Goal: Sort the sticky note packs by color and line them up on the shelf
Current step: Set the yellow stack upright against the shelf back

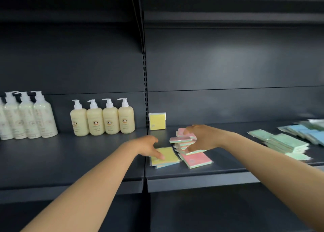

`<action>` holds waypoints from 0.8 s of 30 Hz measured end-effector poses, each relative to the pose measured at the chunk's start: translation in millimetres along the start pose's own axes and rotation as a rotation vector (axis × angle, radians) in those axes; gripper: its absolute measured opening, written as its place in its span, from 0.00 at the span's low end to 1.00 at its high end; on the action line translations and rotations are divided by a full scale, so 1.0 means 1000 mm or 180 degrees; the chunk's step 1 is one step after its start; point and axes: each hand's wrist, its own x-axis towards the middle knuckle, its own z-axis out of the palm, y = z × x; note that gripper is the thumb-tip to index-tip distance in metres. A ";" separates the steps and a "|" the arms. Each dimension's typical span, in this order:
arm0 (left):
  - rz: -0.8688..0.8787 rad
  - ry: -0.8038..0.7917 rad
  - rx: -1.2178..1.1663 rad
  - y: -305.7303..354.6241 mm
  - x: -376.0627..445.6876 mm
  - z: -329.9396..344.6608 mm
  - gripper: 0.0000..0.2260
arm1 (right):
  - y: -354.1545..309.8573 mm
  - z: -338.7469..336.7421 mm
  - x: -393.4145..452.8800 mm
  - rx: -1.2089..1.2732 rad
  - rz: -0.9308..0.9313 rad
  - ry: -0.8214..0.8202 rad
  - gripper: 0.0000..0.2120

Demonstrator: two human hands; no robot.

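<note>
On the dark shelf (192, 172) a yellow sticky note pack (170, 155) lies flat on top of another pack near the front. My left hand (149, 146) rests on its left part with a finger stretched across it. To its right is a tumbled heap of pink packs (182, 141), and my right hand (201, 138) grips several of them from the right side. One pink pack (197, 160) lies flat in front of the heap. A yellow pack (157, 121) stands upright against the back wall. Green packs (284, 143) and blue packs (305, 131) lie at the right.
Four cream pump bottles (102, 117) stand in a row on the left shelf bay, with taller pale bottles (28, 116) at the far left. A slotted upright post (145, 91) divides the two bays. Another shelf hangs overhead.
</note>
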 end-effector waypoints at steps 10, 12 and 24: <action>-0.0223 0.0196 -0.1275 -0.036 -0.005 0.017 0.19 | 0.005 0.027 0.021 0.0618 -0.0190 -0.0253 0.24; -0.0301 0.0346 -0.2078 -0.053 -0.011 0.022 0.15 | 0.000 0.033 0.029 0.0663 -0.0282 -0.0325 0.20; -0.0564 0.1683 -0.5270 -0.091 -0.012 0.045 0.05 | -0.017 0.051 0.072 0.0197 -0.0407 -0.0685 0.23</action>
